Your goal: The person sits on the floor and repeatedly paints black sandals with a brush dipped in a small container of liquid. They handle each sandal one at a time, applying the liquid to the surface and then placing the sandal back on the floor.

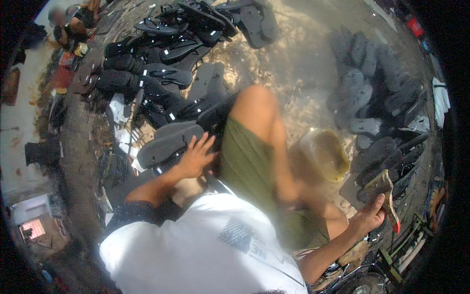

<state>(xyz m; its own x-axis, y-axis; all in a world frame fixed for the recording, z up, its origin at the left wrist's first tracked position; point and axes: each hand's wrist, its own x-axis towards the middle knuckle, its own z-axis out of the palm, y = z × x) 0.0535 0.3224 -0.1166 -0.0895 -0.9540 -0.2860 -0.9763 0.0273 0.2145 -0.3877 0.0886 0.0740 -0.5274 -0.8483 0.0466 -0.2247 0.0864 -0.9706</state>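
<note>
My left hand (197, 156) is open, fingers spread, at the edge of a dark grey sandal sole (169, 142); whether it touches the sole I cannot tell. Out to the right, my right hand (368, 216) is closed on what looks like a flat brush (388, 198), with a broad yellow-crusted end and a red tip. Between my knee and that hand stands a round tub (325, 154) with a yellowish rim and murky contents. Black flip-flops (169, 76) lie heaped beyond my left hand.
More grey soles (360, 90) are spread at the far right, hazy in the picture. A metal frame (401, 257) and a wheel (364, 284) are at the lower right. At the far left top sits another person (78, 24). White scraps (117, 110) lie beside the heap.
</note>
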